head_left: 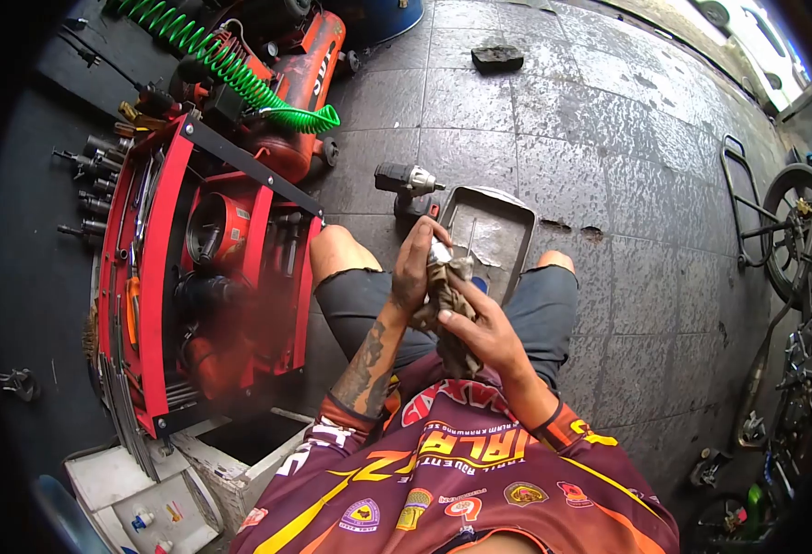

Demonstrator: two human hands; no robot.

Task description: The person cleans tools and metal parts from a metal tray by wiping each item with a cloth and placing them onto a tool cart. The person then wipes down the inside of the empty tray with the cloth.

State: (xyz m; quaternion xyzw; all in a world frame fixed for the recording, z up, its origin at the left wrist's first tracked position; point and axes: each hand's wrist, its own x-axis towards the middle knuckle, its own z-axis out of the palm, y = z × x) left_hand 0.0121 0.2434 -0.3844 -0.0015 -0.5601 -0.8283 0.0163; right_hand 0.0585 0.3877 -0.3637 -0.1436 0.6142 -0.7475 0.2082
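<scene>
My left hand (412,268) is closed around a dirty brown rag (454,319) and a small shiny metal part (439,251), whose lower end the cloth wraps. From the other side, my right hand (487,325) grips the same rag, thumb on top. Both hands are close together above my lap. Just beyond them a grey metal tray (522,222) lies on the floor, holding a thin rod. A cordless impact wrench (409,181) stands beside the tray's left edge.
On the left is a red tool cart (168,277) with tools; behind it, a red compressor (318,83) and green coiled hose (240,78). A dark block (497,59) lies on the tiles ahead. A wheel (798,231) and parts line the right.
</scene>
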